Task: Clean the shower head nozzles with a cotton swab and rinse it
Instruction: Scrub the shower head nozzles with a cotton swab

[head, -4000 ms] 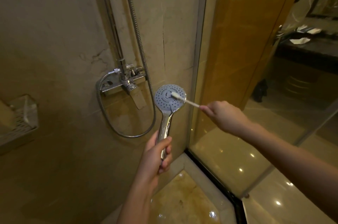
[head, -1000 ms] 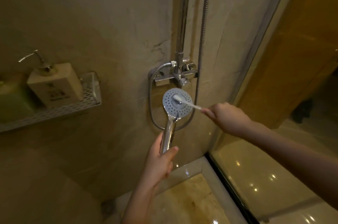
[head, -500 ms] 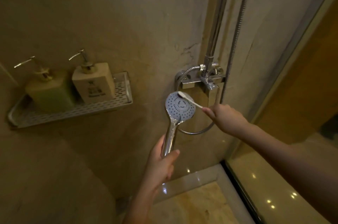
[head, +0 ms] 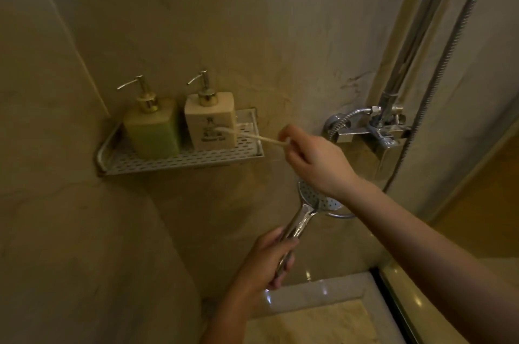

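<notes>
The left hand (head: 266, 256) grips the shower head (head: 302, 217) by its handle, low near the wall. The right hand (head: 314, 158) pinches the swab (head: 252, 135). Its tip is over the shelf (head: 168, 162), in front of the beige bottle (head: 209, 116).

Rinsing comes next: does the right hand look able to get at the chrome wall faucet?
Probably yes: nothing lies between the right hand and the chrome wall faucet, but its grip is taken up by the thin white cotton swab.
</notes>
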